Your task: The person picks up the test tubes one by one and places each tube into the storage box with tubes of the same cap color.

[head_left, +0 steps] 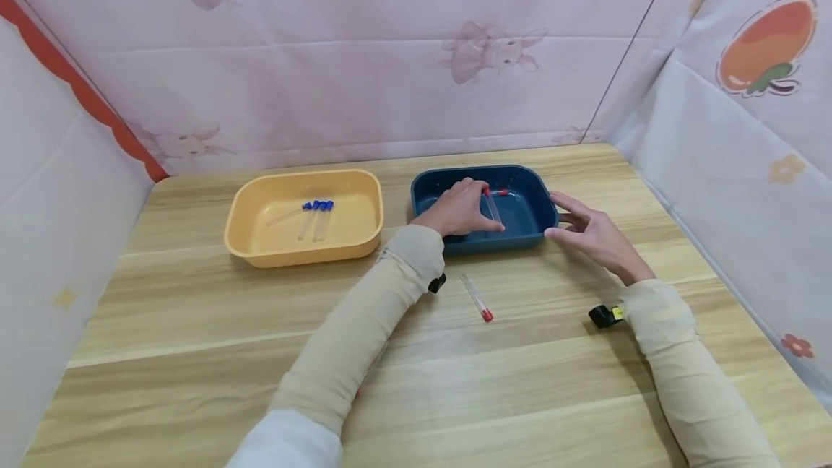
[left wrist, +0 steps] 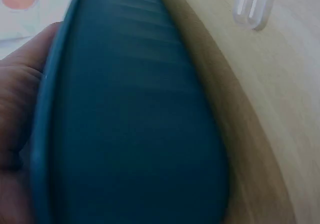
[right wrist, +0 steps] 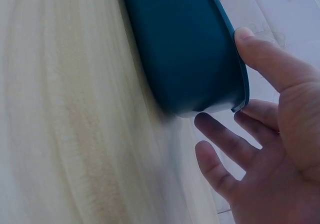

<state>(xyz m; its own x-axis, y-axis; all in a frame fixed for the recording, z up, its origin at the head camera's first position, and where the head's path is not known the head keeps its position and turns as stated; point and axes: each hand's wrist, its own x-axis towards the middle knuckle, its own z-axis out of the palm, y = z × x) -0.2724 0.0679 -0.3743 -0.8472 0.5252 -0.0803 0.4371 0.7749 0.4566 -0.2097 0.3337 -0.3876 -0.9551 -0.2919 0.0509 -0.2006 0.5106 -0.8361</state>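
My left hand [head_left: 460, 208] reaches into a dark blue tray [head_left: 484, 243], holding a clear red-capped tube [head_left: 494, 209] between fingers and thumb. In the left wrist view the tray's wall [left wrist: 130, 104] hides that tube. Another red cap [head_left: 501, 193] shows inside the tray, its tube partly hidden. My right hand [head_left: 598, 235] grips the tray's right end with thumb and fingertips; the right wrist view shows the thumb [right wrist: 265, 56] at the rim. On the table in front lies a red-capped tube [head_left: 477, 298].
A yellow tray [head_left: 305, 258] stands to the left, with several blue-capped tubes [head_left: 321, 221] inside. A small red tip [head_left: 357, 393] shows beside my left forearm. The wooden table [head_left: 195, 352] meets printed cloth walls at the back and sides.
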